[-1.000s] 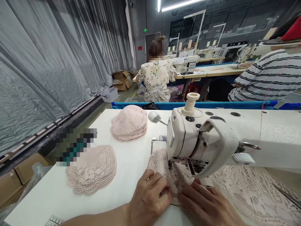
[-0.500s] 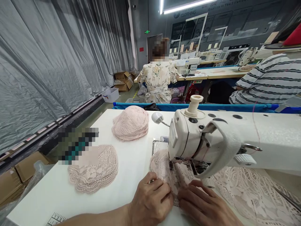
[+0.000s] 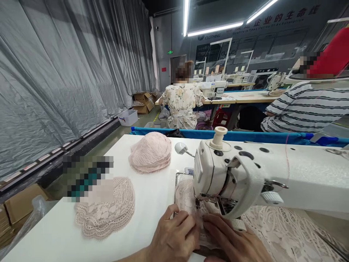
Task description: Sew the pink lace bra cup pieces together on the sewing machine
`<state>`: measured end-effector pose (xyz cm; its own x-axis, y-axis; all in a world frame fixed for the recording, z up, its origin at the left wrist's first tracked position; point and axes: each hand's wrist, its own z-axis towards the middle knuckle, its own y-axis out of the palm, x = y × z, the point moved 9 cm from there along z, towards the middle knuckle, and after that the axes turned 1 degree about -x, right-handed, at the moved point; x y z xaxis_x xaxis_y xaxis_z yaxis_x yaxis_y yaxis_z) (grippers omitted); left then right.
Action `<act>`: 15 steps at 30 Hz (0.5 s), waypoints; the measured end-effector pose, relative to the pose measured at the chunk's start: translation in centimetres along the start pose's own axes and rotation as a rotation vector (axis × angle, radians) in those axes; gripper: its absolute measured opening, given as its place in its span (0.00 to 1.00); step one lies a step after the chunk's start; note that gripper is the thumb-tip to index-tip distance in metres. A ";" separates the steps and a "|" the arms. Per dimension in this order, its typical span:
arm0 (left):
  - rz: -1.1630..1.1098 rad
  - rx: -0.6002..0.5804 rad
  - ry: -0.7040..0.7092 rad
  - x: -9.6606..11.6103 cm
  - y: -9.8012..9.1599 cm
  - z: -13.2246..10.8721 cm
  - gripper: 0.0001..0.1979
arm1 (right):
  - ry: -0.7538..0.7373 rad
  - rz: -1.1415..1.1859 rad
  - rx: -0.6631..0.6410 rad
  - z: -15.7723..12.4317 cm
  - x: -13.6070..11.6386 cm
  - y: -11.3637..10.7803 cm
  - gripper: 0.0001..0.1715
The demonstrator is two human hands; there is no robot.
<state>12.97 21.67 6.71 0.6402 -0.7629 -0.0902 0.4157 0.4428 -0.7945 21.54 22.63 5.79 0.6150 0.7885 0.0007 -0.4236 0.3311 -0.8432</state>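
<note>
Pale pink lace [image 3: 185, 193] lies under the needle area of a white sewing machine [image 3: 208, 171]. My left hand [image 3: 174, 233] has its fingers curled and closed on the lace's near left part, just in front of the presser foot. On the right of the same piece, my right hand [image 3: 234, 236] presses the lace with its fingers held together; its fingertips are partly hidden in the folds. More lace [image 3: 275, 229] spreads out to the right of that hand, below the machine arm. The needle itself is hard to make out.
Left on the white table [image 3: 147, 203] lies a stack of scalloped lace pieces [image 3: 117, 211], with a stack of domed pink pieces [image 3: 149, 153] behind it. A dark slim metal tool [image 3: 331, 243] rests at right. Two people [image 3: 181, 105] sit beyond the blue edge [image 3: 251, 136].
The view has tilted up a little, so the scene sits lower. The lace between my hands has shifted and bunched slightly; both hands stay on it close to the machine.
</note>
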 end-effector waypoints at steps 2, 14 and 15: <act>0.007 -0.063 -0.019 -0.5 0.5 0.2 0.08 | -0.015 -0.078 0.025 0.3 0.0 -0.1 0.30; -0.059 -0.172 -0.088 -1.5 1.4 0.3 0.20 | -0.028 -0.268 0.121 1.2 -0.1 -0.7 0.33; -0.058 -0.184 -0.095 -1.6 1.4 0.3 0.21 | -0.033 -0.267 0.117 1.2 -0.1 -0.6 0.32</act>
<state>12.78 23.65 5.93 0.6803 -0.7329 0.0092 0.3346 0.2993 -0.8936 20.98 22.95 6.94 0.6939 0.6813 0.2330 -0.3249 0.5850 -0.7431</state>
